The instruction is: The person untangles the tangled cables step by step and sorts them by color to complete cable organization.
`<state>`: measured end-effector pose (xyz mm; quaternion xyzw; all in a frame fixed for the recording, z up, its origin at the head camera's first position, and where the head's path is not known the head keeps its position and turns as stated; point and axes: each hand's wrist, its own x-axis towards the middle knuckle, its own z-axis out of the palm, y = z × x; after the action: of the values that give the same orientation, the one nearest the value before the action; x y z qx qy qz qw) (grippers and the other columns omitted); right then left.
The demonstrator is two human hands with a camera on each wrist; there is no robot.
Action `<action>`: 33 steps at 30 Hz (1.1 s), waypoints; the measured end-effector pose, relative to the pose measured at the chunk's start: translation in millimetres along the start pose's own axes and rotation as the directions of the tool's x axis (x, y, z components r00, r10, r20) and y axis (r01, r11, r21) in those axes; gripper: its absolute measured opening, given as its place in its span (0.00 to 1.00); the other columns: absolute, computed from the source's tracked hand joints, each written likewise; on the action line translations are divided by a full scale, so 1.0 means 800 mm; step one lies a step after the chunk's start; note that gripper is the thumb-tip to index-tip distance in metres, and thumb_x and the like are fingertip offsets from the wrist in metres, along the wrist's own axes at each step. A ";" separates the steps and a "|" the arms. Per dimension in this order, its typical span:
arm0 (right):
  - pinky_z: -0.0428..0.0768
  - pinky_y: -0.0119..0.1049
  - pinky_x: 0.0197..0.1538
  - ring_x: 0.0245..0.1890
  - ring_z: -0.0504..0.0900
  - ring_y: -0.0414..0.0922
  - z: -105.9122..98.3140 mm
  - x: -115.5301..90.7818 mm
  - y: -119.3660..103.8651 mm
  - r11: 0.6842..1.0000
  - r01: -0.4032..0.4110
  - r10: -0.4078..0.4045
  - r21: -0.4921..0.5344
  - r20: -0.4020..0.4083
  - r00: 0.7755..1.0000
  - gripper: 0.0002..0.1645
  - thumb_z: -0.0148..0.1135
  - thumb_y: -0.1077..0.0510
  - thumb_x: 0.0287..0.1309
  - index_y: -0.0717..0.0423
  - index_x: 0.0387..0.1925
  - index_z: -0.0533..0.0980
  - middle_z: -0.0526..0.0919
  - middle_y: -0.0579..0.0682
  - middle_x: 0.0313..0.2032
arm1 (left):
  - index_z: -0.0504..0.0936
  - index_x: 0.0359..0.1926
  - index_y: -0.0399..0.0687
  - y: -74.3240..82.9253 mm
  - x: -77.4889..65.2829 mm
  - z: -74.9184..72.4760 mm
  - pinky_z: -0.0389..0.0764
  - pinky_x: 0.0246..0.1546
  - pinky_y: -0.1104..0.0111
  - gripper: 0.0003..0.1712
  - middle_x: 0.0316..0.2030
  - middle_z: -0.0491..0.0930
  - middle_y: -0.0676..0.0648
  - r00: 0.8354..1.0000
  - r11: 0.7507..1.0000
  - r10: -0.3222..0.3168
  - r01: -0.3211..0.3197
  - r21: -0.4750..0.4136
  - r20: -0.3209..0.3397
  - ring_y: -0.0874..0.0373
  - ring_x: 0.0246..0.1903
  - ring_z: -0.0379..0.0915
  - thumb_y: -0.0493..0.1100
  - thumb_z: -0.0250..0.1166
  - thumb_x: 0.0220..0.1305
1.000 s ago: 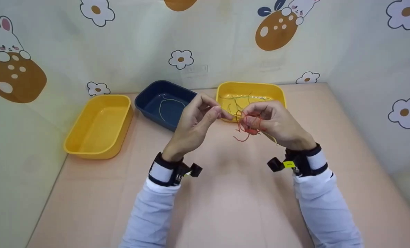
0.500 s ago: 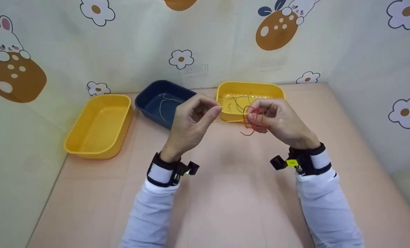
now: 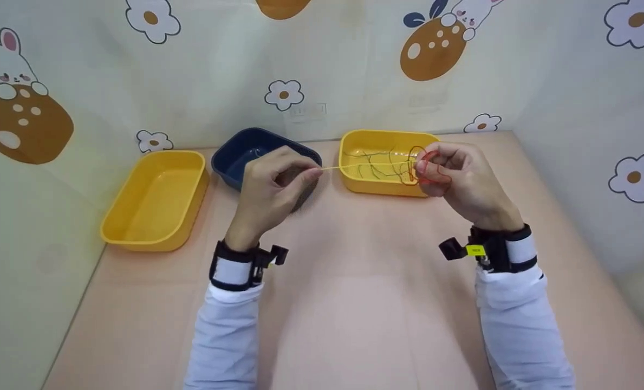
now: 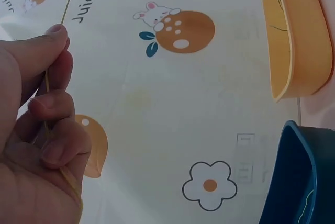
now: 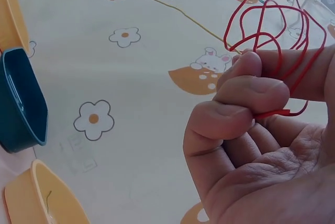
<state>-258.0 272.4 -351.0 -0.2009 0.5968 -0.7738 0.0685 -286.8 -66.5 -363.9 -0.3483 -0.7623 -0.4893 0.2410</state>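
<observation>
A thin yellow string (image 3: pixel 335 168) runs nearly straight between the two hands. The left hand (image 3: pixel 270 187) pinches one end of it between thumb and forefinger; in the left wrist view the string's tail (image 4: pixel 48 82) passes behind the curled fingers and down the palm. The right hand (image 3: pixel 468 187) pinches a loopy bundle of red string (image 3: pixel 433 155) with thumb and fingertips, and the yellow string leads into this bundle. In the right wrist view, red loops stand above the right fingertips (image 5: pixel 251 63). How the strings cross under the thumb is hidden.
Behind the hands stands a yellow box (image 3: pixel 376 187) with several thin dark green strings. Beside it is a dark blue box (image 3: pixel 225 165), partly behind the left hand, with a pale string (image 4: pixel 305 205) inside. Another yellow box (image 3: pixel 162 241) stands at left, near the patterned wall cloth (image 3: pixel 219 81).
Both hands have moved apart, the left leftward and the right rightward and up. The yellow string between them has become longer and straighter, while the red bundle has gone along with the right hand.
</observation>
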 end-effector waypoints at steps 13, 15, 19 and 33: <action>0.55 0.39 0.33 0.28 0.69 0.41 -0.004 -0.002 -0.003 0.998 -0.040 0.036 -0.039 -0.100 0.994 0.03 0.61 0.70 0.72 0.66 0.38 0.78 0.82 0.51 0.33 | 0.92 0.36 0.45 -0.016 -0.003 -0.019 0.83 0.39 0.73 0.05 0.34 0.86 0.49 1.000 0.996 -0.006 0.008 0.090 -0.030 0.61 0.35 0.79 0.40 0.74 0.69; 0.54 0.39 0.33 0.28 0.69 0.41 -0.006 -0.002 -0.004 0.999 -0.043 0.039 -0.028 -0.121 0.992 0.04 0.61 0.71 0.72 0.65 0.37 0.77 0.81 0.51 0.33 | 0.92 0.36 0.44 -0.019 -0.004 -0.026 0.84 0.40 0.74 0.04 0.34 0.85 0.48 0.997 0.996 -0.011 0.018 0.090 -0.076 0.60 0.35 0.79 0.40 0.75 0.68; 0.54 0.39 0.33 0.27 0.69 0.41 -0.010 -0.004 -0.006 0.999 -0.027 0.023 -0.022 -0.168 0.986 0.05 0.60 0.71 0.72 0.64 0.37 0.77 0.82 0.51 0.32 | 0.93 0.37 0.45 -0.026 -0.007 -0.040 0.79 0.42 0.75 0.06 0.38 0.82 0.46 0.982 0.995 -0.070 0.082 0.064 -0.175 0.58 0.38 0.76 0.43 0.76 0.67; 0.57 0.37 0.33 0.29 0.71 0.42 -0.011 -0.001 -0.005 0.999 -0.028 0.024 -0.026 -0.165 0.986 0.04 0.58 0.72 0.73 0.65 0.39 0.77 0.82 0.52 0.34 | 0.86 0.47 0.38 -0.057 -0.016 -0.059 0.80 0.30 0.74 0.11 0.35 0.84 0.43 0.910 0.956 -0.292 0.271 -0.112 -0.293 0.51 0.28 0.78 0.43 0.69 0.74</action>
<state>-259.9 281.8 -349.4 -0.1294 0.6139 -0.7782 0.0262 -312.4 -125.8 -379.9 -0.1627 -0.7405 -0.5930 0.2711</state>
